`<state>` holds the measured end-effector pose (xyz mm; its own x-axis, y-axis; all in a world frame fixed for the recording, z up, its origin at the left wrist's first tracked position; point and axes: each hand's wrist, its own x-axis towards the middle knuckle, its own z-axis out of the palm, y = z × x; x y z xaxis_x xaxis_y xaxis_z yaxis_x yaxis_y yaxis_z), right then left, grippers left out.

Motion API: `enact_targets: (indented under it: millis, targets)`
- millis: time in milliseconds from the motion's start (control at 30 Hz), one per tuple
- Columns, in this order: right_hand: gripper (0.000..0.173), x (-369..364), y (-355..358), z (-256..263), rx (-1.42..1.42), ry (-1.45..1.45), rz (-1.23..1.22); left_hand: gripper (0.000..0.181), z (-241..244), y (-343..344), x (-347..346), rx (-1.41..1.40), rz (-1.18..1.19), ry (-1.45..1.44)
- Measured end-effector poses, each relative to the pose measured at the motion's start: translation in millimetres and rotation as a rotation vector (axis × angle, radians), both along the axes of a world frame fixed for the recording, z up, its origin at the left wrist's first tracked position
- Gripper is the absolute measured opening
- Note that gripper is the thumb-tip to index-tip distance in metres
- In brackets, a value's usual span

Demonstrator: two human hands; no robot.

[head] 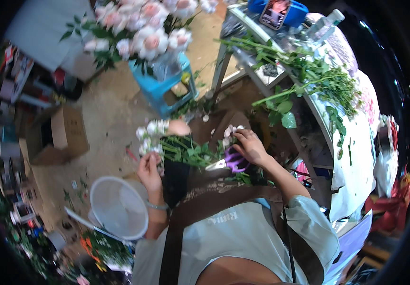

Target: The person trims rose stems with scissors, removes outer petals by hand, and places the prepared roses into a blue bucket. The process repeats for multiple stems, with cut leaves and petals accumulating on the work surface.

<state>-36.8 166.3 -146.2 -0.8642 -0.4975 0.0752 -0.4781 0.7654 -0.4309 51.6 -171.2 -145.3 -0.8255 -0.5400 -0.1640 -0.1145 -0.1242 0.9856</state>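
Observation:
My left hand [150,171] is at the tips of some white blooms [147,145], its fingers bent; whether it grips one is unclear. The blooms' green leafy stems [187,152] lie across my lap. My right hand [250,146] reaches over their right end, fingertips at small pale pink blooms or petals [230,131]. Scissors with purple handles [236,161] rest just below that hand, blades towards the left; whether a finger is in a handle cannot be told. A brown apron [222,199] covers part of my front.
A translucent white bucket [116,208] stands by my left forearm. Ahead, pink-white roses [149,41] top a blue plastic stool [162,91]. Cut green stems [319,76] and a phone [275,14] lie on the table [349,178] to the right. A cardboard box [67,131] sits on the floor left.

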Motion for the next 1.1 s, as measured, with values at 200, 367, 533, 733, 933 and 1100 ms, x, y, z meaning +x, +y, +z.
enact_targets:
  millis: [200,367,533,733,933,1100]
  targets:
    - [0.048,73,31,-8,-0.018,0.187,0.076,0.026,-18,18,15,0.245,0.007,0.015]
    - [0.058,53,23,4,0.017,0.012,0.264,0.033,-15,45,-6,0.39,-0.086,0.036]
    - [0.061,20,18,18,0.083,-0.228,0.364,0.046,20,78,-33,0.323,-0.354,-0.027]
    - [0.052,17,47,23,-0.018,-0.242,0.236,0.031,-18,96,-54,0.689,-0.089,-0.217]
    - [0.055,31,54,18,0.153,-0.425,0.265,0.023,-30,89,-76,0.902,-0.191,-0.309]
    - [0.055,37,44,19,0.093,-0.361,0.311,0.023,-7,92,-63,0.548,-0.293,-0.193]
